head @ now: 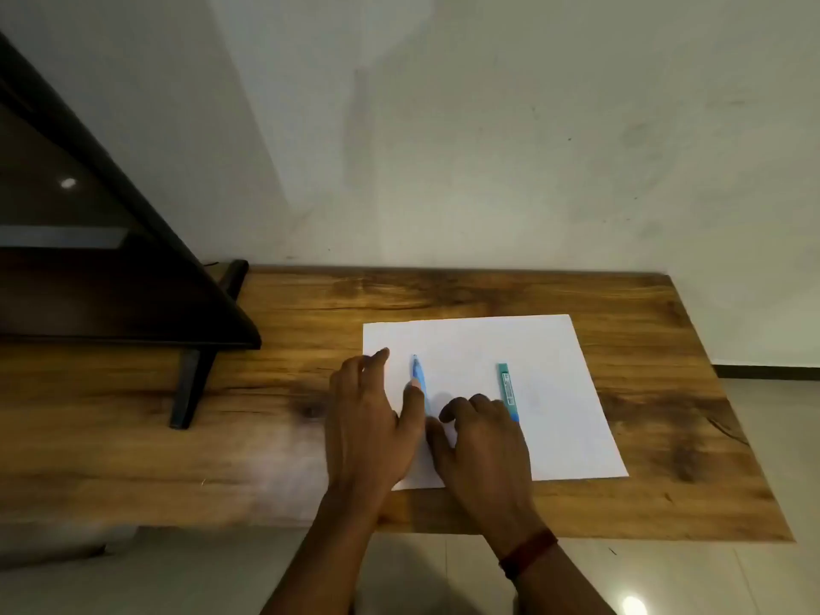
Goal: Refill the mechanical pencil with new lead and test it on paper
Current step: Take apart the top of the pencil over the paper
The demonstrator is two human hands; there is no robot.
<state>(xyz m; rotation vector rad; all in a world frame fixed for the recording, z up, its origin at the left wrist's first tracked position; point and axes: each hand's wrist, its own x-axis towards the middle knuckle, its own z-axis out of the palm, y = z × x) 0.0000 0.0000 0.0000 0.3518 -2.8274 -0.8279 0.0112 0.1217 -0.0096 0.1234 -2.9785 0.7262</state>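
Observation:
A white sheet of paper (554, 392) lies on the wooden table (488, 295). A light-blue mechanical pencil (419, 375) rests on the paper's left part, pointing away from me. My left hand (368, 419) hovers over the sheet's left edge with fingers spread; its thumb lies against the pencil's side. My right hand (483, 441) sits just right of the pencil, fingers curled down onto the paper, and hides the pencil's near end. A teal lead case (506, 388) lies farther right on the paper, its near end beside my right hand's knuckles.
A dark monitor (88, 259) on black stand legs (191, 388) occupies the table's left side. A pale wall rises behind the table. Tiled floor shows beyond the table's right and near edges.

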